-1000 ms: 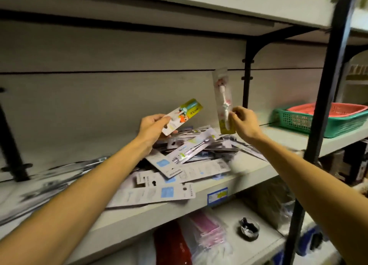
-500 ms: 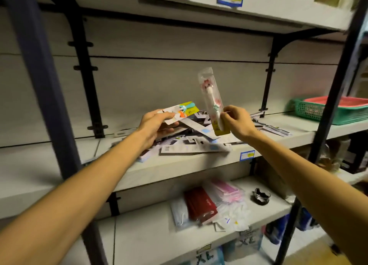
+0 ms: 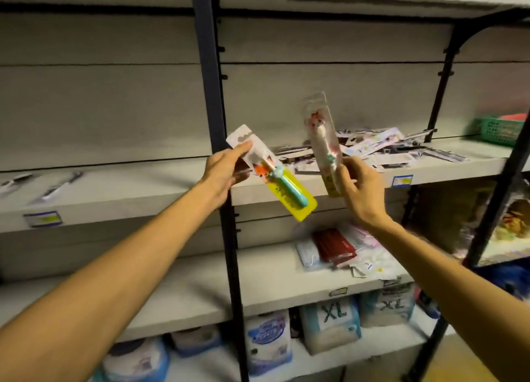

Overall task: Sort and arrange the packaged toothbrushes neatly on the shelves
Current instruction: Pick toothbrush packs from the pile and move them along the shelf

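The left hand (image 3: 222, 170) pinches a yellow-backed toothbrush pack (image 3: 275, 180) by its top, the pack slanting down to the right; the right hand (image 3: 360, 189) grips a clear pack (image 3: 322, 140) (pink brush) upright, before the shelf pile (image 3: 395, 149).

yellow-backed pack (image 3: 282, 185), teal brush handle (image 3: 292, 190), green basket (image 3: 499, 130), red packets (image 3: 334, 245).
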`<state>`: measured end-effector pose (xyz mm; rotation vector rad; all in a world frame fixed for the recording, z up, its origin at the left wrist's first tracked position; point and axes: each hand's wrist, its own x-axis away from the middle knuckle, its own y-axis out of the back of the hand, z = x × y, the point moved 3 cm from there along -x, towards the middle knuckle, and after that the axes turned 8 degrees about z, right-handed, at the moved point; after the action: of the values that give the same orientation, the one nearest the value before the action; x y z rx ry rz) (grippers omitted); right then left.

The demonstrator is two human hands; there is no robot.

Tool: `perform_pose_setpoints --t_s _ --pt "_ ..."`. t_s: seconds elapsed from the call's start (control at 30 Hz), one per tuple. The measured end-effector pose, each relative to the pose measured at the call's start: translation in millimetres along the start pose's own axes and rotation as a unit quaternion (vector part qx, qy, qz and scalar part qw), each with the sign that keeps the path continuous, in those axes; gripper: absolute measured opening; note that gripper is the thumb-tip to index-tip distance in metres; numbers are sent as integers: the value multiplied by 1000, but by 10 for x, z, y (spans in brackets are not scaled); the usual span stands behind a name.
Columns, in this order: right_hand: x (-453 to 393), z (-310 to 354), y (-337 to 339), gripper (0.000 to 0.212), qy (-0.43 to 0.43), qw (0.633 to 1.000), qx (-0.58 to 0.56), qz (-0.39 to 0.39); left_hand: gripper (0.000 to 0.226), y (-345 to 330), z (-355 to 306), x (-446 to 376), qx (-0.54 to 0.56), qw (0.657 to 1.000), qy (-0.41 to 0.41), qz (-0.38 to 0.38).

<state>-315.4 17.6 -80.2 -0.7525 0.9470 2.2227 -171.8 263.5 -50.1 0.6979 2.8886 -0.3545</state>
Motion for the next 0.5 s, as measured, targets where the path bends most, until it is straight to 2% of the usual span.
perform_pose_setpoints --t_s 0.1,0.17,0.23,0.4,0.5 --pt "156 444 -109 17 54 998 18 11 30 187 -217 226 -47 998 -5 41" --pt "177 783 -217 21 81 996 13 15 43 380 -363 329 -65 997 -11 41" --pt "198 1097 -420 28 95 994 -10 48 40 620 -469 423 -70 997 -18 30" --pt "196 1698 -1212 22 99 983 -85 131 26 1414 -633 637 -37 998 -3 -54" --pt "159 2065 -1844 22 85 970 -123 193 18 2042 -744 786 -44 989 13 -140"
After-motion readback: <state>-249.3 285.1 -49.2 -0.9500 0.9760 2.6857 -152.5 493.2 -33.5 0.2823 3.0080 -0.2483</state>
